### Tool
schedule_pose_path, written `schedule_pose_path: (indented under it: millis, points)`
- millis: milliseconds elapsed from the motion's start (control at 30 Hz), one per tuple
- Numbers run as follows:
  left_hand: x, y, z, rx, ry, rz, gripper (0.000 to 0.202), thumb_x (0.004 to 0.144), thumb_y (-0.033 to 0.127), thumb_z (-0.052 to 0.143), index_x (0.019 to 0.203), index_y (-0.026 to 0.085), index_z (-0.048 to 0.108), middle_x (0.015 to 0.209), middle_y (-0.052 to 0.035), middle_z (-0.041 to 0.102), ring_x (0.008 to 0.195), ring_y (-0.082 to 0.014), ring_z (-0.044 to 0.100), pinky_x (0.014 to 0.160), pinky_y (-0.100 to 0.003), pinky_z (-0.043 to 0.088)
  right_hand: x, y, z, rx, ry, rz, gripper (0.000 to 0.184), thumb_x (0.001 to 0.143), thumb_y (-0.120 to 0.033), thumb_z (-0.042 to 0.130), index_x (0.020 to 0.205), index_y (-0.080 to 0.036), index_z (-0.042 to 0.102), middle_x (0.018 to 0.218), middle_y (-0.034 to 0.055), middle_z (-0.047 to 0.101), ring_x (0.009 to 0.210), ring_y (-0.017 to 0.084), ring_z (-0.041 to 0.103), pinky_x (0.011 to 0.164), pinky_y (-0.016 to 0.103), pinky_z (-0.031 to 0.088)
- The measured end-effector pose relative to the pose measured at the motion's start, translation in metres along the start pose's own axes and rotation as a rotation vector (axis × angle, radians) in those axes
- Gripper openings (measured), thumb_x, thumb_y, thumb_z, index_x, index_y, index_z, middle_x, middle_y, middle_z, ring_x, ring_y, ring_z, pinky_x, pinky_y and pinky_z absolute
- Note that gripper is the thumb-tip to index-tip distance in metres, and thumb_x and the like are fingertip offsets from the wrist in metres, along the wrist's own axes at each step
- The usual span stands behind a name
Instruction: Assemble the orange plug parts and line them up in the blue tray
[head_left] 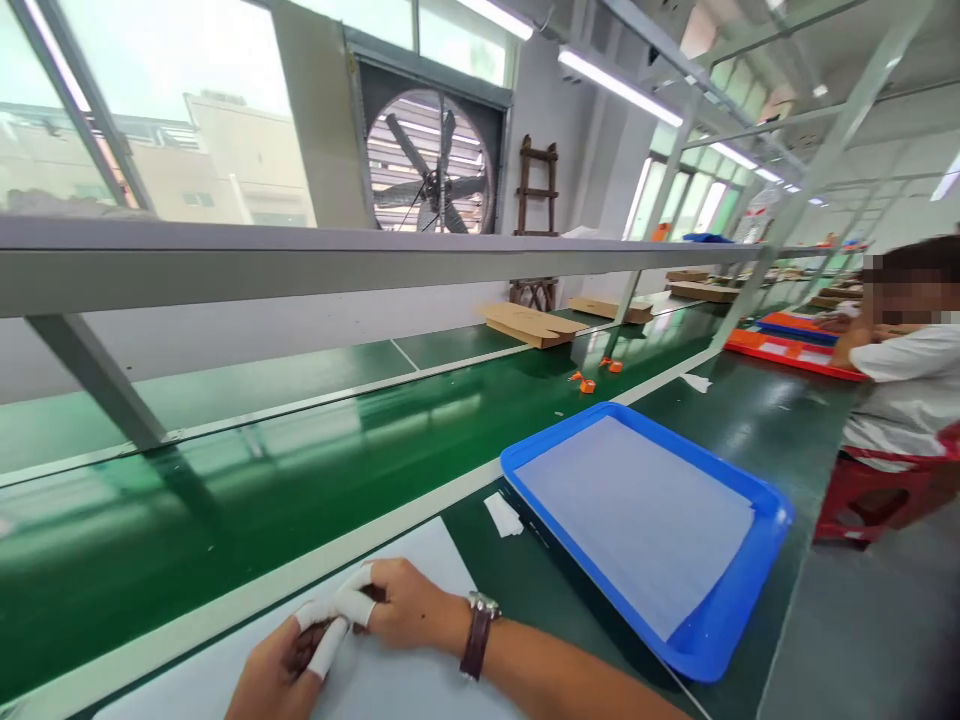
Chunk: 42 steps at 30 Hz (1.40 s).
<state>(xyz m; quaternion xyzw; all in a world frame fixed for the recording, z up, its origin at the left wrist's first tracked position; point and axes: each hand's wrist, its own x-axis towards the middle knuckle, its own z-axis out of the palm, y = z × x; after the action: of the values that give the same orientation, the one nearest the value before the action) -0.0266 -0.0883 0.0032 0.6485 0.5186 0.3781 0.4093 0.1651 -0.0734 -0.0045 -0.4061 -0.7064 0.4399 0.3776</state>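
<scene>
Low in the head view, my left hand [281, 665] and my right hand [412, 605] meet at the fingertips above a white sheet [442, 560] on the dark green bench. White covers wrap several fingertips of both hands. The fingers are pinched together, and whatever lies between them is hidden or too small to name. A wristwatch [478, 635] with a dark strap circles my right wrist. To the right of my hands stands a blue tray [739, 610] lined with a white sheet [637, 510]. Small white paper pieces [504, 515] lie between the tray and my right hand.
Beyond the bench runs a green conveyor belt [262, 470], carrying small orange pieces [583, 383]. A grey shelf rail [300, 275] crosses above it. Cardboard boxes [529, 325] rest at the far side. At right, a person [907, 370] sits by red trays [795, 355].
</scene>
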Motion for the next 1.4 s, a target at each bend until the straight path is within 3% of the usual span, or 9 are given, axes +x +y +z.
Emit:
schedule_pose_path:
  millis: [67, 167, 433, 667, 867, 1033, 1400]
  points:
    - [-0.003, -0.005, -0.001, -0.009, -0.052, 0.008, 0.026, 0.066, 0.028, 0.068, 0.090, 0.020, 0.074, 0.084, -0.0045, 0.076, 0.075, -0.0230, 0.070, 0.070, -0.030, 0.060, -0.002, -0.002, 0.001, 0.040, 0.008, -0.035, 0.022, 0.091, -0.033, 0.060, 0.100, -0.021, 0.077, 0.083, 0.0011, 0.071, 0.072, 0.014, 0.061, 0.065, 0.023, 0.046]
    - [-0.008, -0.005, 0.001, 0.008, -0.069, 0.005, 0.027, 0.077, 0.026, 0.062, 0.101, 0.017, 0.072, 0.079, -0.0040, 0.072, 0.066, -0.0172, 0.062, 0.059, -0.025, 0.052, -0.005, -0.003, 0.001, 0.085, -0.009, -0.056, 0.023, 0.091, -0.033, 0.061, 0.105, -0.022, 0.076, 0.091, 0.0029, 0.071, 0.077, 0.016, 0.062, 0.068, 0.025, 0.047]
    - [-0.013, 0.001, 0.005, -0.096, -0.126, -0.006, 0.021, 0.091, 0.027, 0.054, 0.103, 0.016, 0.067, 0.078, -0.0015, 0.063, 0.060, -0.0116, 0.050, 0.056, -0.025, 0.041, -0.009, -0.011, -0.003, 0.082, -0.076, -0.077, 0.028, 0.094, -0.020, 0.053, 0.112, -0.025, 0.073, 0.088, 0.0009, 0.067, 0.076, 0.014, 0.060, 0.069, 0.026, 0.047]
    - [-0.014, 0.000, 0.005, -0.073, -0.107, 0.031, 0.021, 0.093, 0.026, 0.052, 0.104, 0.017, 0.068, 0.074, -0.0001, 0.060, 0.059, -0.0113, 0.051, 0.056, -0.024, 0.042, -0.008, -0.007, -0.001, 0.123, -0.045, -0.040, 0.023, 0.093, -0.018, 0.052, 0.102, -0.022, 0.073, 0.088, 0.0018, 0.069, 0.074, 0.014, 0.061, 0.068, 0.026, 0.048]
    - [-0.014, 0.002, 0.005, -0.044, -0.085, 0.077, 0.024, 0.092, 0.024, 0.051, 0.108, 0.018, 0.069, 0.084, -0.0020, 0.061, 0.060, -0.0106, 0.052, 0.057, -0.024, 0.043, -0.008, -0.003, 0.001, 0.201, -0.001, 0.033, 0.021, 0.091, -0.032, 0.061, 0.101, -0.018, 0.073, 0.078, 0.0024, 0.069, 0.069, 0.015, 0.062, 0.065, 0.027, 0.049]
    - [-0.014, 0.003, 0.004, -0.030, -0.078, 0.094, 0.024, 0.092, 0.025, 0.051, 0.106, 0.020, 0.070, 0.085, -0.0025, 0.062, 0.059, -0.0106, 0.052, 0.056, -0.024, 0.043, -0.007, -0.005, -0.001, 0.267, 0.031, 0.109, 0.025, 0.083, -0.041, 0.072, 0.090, -0.017, 0.073, 0.073, 0.0020, 0.068, 0.065, 0.015, 0.060, 0.061, 0.027, 0.047]
    - [-0.018, 0.004, 0.005, -0.055, -0.096, 0.125, 0.022, 0.093, 0.025, 0.053, 0.096, 0.018, 0.073, 0.085, -0.0040, 0.061, 0.059, -0.0104, 0.053, 0.055, -0.024, 0.043, -0.007, -0.004, -0.004, 0.326, -0.090, 0.125, 0.009, 0.081, -0.024, 0.061, 0.082, -0.017, 0.067, 0.069, 0.0004, 0.064, 0.061, 0.013, 0.057, 0.059, 0.025, 0.044]
